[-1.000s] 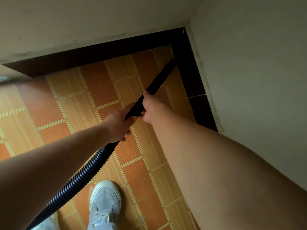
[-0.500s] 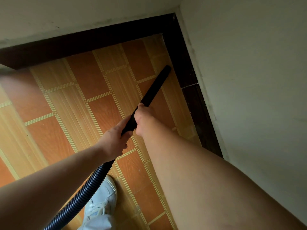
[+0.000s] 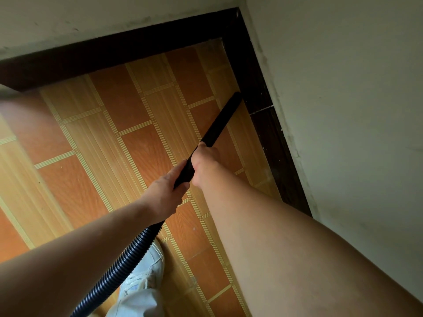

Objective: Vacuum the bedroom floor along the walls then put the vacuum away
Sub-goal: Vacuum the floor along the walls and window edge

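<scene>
My right hand (image 3: 205,162) is wrapped round the black nozzle (image 3: 220,123). My left hand (image 3: 163,195) grips it just behind, above the ribbed hose (image 3: 124,263); two grips for steering, I judge. The long axis points away and rightward, tip low at the dark skirting (image 3: 271,143).

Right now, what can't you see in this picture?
Head view only:
Where the hose leads: it runs off the bottom edge.
Tip of the nozzle: black against the dark skirting, so contact is unclear.
Fingers of the right hand and left hand: curled under the nozzle.
Shoe: partly behind the hose.
</scene>
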